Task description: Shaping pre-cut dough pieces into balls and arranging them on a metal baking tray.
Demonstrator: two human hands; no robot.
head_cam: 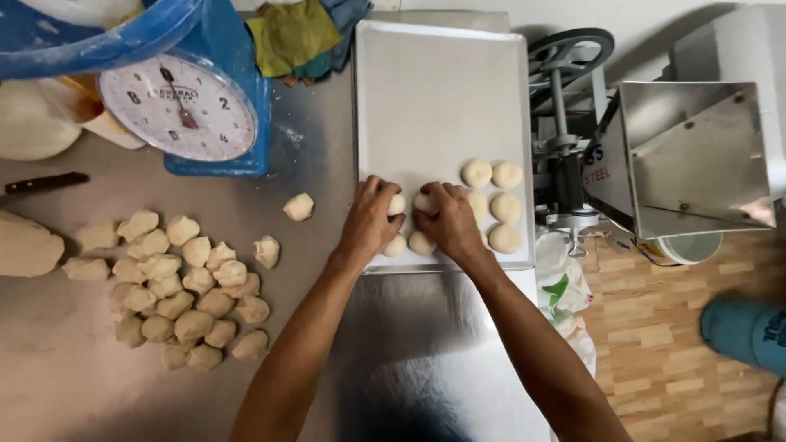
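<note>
Both my hands rest on a flat metal baking tray (434, 90) at its near end. My left hand (370, 221) cups a round dough ball (397, 204) with its fingertips. My right hand (449, 221) covers another dough ball (424, 202) beside it. Two more balls (409, 243) sit just below my fingers. Several smooth dough balls (499, 205) lie in rows to the right on the tray. A heap of rough-cut dough pieces (184, 290) lies on the steel table to the left.
A blue dial scale (192, 106) stands at the back left, a knife (45, 183) and large dough lumps (26, 245) at the far left. Loose dough pieces (299, 206) lie between heap and tray. A metal machine with a hopper (696, 155) stands right, over wood-pattern floor.
</note>
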